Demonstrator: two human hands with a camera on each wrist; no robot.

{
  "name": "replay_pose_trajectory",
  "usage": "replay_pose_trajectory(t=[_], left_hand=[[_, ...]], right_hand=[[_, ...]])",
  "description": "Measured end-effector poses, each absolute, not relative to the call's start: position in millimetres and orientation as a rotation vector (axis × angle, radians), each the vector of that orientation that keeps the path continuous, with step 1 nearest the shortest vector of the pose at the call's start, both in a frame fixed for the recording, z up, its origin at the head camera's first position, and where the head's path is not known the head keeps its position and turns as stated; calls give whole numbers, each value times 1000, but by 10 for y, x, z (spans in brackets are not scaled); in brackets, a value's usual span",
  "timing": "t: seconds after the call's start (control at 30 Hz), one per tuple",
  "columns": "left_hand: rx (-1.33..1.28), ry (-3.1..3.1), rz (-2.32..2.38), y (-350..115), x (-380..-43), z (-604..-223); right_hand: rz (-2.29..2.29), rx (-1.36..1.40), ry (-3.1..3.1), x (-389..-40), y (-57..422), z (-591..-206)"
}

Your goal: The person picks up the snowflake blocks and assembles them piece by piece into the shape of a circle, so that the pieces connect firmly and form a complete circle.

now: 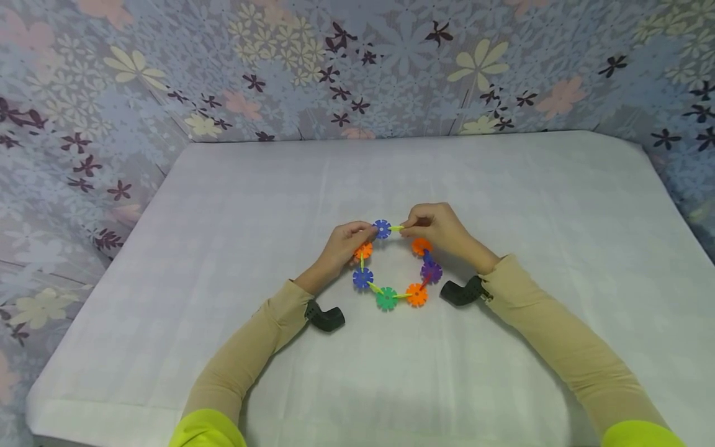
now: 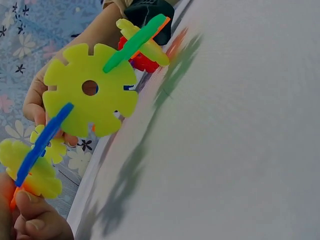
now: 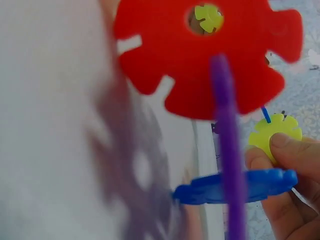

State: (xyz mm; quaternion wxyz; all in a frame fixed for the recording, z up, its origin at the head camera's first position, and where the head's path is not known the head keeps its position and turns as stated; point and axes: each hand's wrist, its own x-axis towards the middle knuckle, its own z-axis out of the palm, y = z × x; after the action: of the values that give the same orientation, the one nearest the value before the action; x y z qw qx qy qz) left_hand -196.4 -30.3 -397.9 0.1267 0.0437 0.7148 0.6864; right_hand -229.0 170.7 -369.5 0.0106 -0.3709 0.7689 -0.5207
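A ring-like chain of flower-shaped interlocking discs is held up over the white table. In the head view its upper left has a blue disc (image 1: pixel 382 229) and an orange disc (image 1: pixel 364 250), with my left hand (image 1: pixel 343 247) pinching the chain there. My right hand (image 1: pixel 441 228) pinches a yellow disc (image 3: pixel 275 134), joined to the blue one. Just below the right hand is another orange disc (image 1: pixel 421 247); whether it joins the yellow disc is hidden. A purple disc (image 1: pixel 431 272) and a green disc (image 1: pixel 386 298) form the lower part.
The white-covered table (image 1: pixel 223 205) spreads around both hands. Flower-patterned fabric (image 1: pixel 357 68) stands behind it and at the sides. Black curved wrist mounts (image 1: pixel 326 318) stick out from both sleeves, near the chain's lower part.
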Motion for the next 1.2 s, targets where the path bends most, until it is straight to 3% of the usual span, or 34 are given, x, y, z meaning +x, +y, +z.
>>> replay_pose_trajectory(t=[0.63, 0.97, 1.2], left_hand=[[137, 2018, 1985, -307, -1946, -3960], [93, 2046, 2067, -303, -1959, -3952], [71, 1985, 2117, -285, -1930, -3911]], right_hand=[[-1671, -1144, 2416, -2276, 1670, -3800], [-1156, -739, 2532, -2372, 1864, -3448], [-1012, -542, 1870, -2441, 2189, -3488]])
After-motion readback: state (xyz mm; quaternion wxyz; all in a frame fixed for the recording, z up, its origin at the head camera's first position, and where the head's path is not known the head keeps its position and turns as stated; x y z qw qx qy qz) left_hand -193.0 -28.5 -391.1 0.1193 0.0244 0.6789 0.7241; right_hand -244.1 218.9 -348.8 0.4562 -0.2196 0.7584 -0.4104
